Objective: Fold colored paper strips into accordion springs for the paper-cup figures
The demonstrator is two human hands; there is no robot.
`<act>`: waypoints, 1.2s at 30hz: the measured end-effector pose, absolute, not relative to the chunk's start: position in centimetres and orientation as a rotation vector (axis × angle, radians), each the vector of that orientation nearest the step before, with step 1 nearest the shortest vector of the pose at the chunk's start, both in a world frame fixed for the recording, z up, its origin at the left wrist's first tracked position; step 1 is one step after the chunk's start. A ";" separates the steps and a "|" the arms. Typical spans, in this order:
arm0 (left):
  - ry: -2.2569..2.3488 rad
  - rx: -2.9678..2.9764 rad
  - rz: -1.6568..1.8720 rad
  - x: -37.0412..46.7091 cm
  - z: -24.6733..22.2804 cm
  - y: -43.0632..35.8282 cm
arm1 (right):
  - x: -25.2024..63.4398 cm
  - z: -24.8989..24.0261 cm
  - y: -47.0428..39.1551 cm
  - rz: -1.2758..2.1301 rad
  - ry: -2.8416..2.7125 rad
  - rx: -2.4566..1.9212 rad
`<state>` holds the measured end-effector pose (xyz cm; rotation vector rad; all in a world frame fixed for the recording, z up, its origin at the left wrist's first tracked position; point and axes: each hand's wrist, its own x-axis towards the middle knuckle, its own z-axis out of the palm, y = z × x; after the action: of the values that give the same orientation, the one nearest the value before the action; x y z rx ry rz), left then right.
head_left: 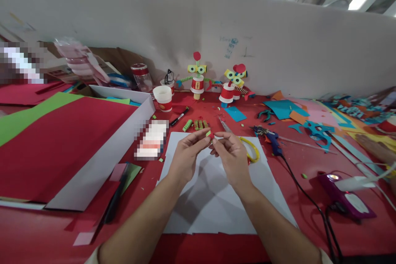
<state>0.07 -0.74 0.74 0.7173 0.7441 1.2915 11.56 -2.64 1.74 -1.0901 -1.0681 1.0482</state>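
Above a white sheet (213,198), both my hands pinch one small piece of red and green paper (212,135), apparently a folded strip. My left hand (190,150) grips its left side between thumb and forefinger. On the other side, my right hand (230,152) has its fingertips closed on the red part. Just beyond my fingers lie a green folded paper spring (187,125) and several striped ones (201,125). Scissors with a yellow handle (254,150) lie behind my right hand, partly hidden by it.
Paper-cup figures (197,84) stand against the white partition (139,20). At left is a box of coloured sheets (99,173); a cutter (116,194) lies beside it. A blue glue gun (274,140) trails its cord towards a purple power strip (346,198). Another person's hand (375,146) shows far right.
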 end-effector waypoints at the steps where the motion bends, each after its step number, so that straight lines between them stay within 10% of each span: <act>1: 0.742 0.691 1.286 0.1 0.8 -0.7 | 11.5 1.8 -2.8 1.060 -1.068 -1.095; 16: 0.808 0.567 1.155 -1.0 2.0 -0.3 | 14.6 1.8 -1.3 0.347 -1.789 -0.944; 36: 0.796 0.768 1.232 -0.7 1.8 -0.8 | 14.1 2.1 -1.8 0.396 -1.730 -1.031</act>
<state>-0.65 -0.85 1.77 0.7682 0.7961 1.2324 14.07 -1.82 2.06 -1.0312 -1.7301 0.3959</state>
